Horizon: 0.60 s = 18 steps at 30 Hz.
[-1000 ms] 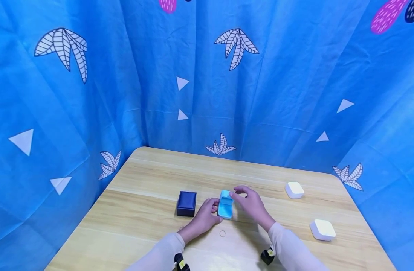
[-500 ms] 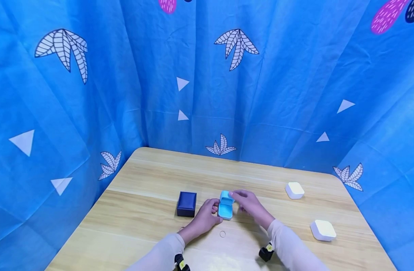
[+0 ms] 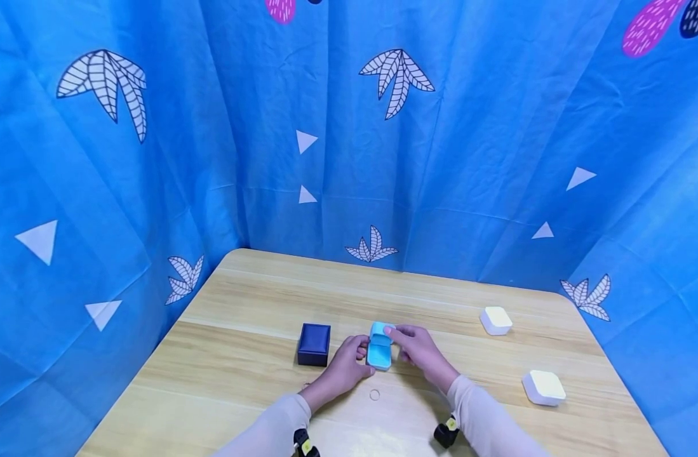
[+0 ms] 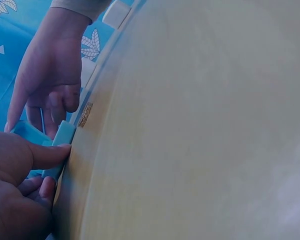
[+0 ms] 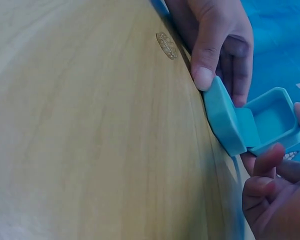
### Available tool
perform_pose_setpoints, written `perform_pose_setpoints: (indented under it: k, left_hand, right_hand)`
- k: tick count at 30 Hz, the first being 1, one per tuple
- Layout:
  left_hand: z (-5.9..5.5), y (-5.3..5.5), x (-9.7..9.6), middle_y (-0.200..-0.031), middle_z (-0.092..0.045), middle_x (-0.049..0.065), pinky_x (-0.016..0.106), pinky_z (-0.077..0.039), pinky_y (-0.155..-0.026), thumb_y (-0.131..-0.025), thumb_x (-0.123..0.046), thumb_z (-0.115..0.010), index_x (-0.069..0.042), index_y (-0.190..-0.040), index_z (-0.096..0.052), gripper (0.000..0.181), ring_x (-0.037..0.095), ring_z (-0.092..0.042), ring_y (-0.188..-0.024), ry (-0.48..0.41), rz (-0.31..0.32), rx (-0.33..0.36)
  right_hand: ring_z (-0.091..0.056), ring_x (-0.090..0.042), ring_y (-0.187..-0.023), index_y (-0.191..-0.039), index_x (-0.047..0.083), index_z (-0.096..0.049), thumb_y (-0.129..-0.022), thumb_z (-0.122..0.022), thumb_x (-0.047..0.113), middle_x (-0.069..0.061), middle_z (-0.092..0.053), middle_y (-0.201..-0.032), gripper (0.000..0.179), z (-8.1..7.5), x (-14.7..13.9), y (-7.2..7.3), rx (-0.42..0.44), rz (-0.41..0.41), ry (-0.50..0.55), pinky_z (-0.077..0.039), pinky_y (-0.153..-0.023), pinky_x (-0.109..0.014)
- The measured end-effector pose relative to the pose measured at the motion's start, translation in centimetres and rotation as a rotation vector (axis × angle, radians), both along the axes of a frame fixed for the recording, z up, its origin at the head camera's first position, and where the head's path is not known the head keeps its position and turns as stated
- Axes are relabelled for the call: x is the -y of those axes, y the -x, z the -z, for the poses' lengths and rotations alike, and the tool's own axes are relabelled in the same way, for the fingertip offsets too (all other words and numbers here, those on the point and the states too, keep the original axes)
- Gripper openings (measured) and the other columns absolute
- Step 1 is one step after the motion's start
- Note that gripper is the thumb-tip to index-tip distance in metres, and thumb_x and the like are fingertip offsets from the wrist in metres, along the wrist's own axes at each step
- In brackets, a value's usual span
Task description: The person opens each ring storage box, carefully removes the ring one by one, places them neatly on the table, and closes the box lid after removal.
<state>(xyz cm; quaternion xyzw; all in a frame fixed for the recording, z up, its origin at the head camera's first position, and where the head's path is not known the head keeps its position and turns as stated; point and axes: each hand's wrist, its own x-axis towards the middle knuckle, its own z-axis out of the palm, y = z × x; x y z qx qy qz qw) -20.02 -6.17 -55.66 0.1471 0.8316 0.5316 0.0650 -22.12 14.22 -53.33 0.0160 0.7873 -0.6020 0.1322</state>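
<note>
A light blue ring box [image 3: 380, 357] stands with its lid raised on the wooden table. My left hand [image 3: 342, 368] grips its base from the left, the thumb [image 5: 204, 77] at the front edge. From the right, my right hand [image 3: 422, 351] pinches the raised lid [image 5: 276, 122], thumb at its rim and fingers behind. The inside of the box shows no ring. A thin ring [image 3: 374, 395] lies on the table just in front of the box. Another ring [image 3: 305, 384] is mostly hidden by my left wrist; a patterned gold ring [image 5: 166, 46] shows in the right wrist view.
A dark blue box [image 3: 313, 344], closed, stands left of my left hand. Two white boxes, one farther back [image 3: 496, 320] and one nearer [image 3: 544, 388], sit on the right side of the table [image 3: 257, 285]. A blue patterned curtain [image 3: 349, 158] hangs behind the table.
My right hand has settled lower against the lid, its once raised fingers now curled behind it. The left hand and the box stay in place, the lid still raised.
</note>
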Motion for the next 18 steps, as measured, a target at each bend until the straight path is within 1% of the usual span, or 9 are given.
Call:
perform_pose_setpoints:
  k: [5, 8, 14, 18]
  left_hand:
    - [0.0, -0.1, 0.0, -0.112, -0.055, 0.01, 0.032, -0.051, -0.088, -0.079, 0.003, -0.079, 0.006, -0.132, -0.056, 0.058, 0.021, -0.054, -0.1, 0.0, 0.006, -0.006]
    - [0.1, -0.1, 0.0, -0.112, -0.055, 0.008, 0.031, -0.05, -0.088, -0.079, 0.002, -0.079, 0.006, -0.133, -0.055, 0.058, 0.02, -0.053, -0.1, 0.003, 0.004, 0.002]
    - [0.0, 0.0, 0.0, -0.113, -0.054, 0.007, 0.03, -0.05, -0.088, -0.08, 0.001, -0.078, 0.005, -0.134, -0.055, 0.059, 0.019, -0.053, -0.1, 0.01, 0.007, 0.003]
    - [0.1, 0.0, 0.1, -0.113, -0.054, 0.007, 0.031, -0.05, -0.088, -0.08, 0.001, -0.078, 0.005, -0.134, -0.055, 0.058, 0.019, -0.053, -0.101, 0.016, 0.01, -0.004]
  right_hand:
    - [-0.041, -0.016, -0.055, -0.135, 0.004, -0.061, -0.087, -0.069, 0.059, -0.001, -0.045, -0.062, 0.074, 0.2, 0.1, -0.4, -0.01, 0.009, 0.014, -0.033, -0.047, -0.025]
    - [-0.041, -0.016, -0.056, -0.134, 0.006, -0.063, -0.087, -0.07, 0.058, -0.002, -0.045, -0.063, 0.07, 0.2, 0.3, -0.6, -0.024, 0.015, 0.017, -0.034, -0.048, -0.025]
    - [-0.042, -0.016, -0.057, -0.134, 0.008, -0.063, -0.086, -0.071, 0.058, -0.001, -0.046, -0.065, 0.07, 0.2, 0.6, -0.9, -0.031, 0.036, 0.018, -0.036, -0.049, -0.025]
    - [-0.042, -0.017, -0.057, -0.136, 0.007, -0.062, -0.087, -0.071, 0.056, -0.001, -0.046, -0.064, 0.07, 0.3, 0.6, -1.1, -0.038, 0.033, 0.029, -0.037, -0.05, -0.026]
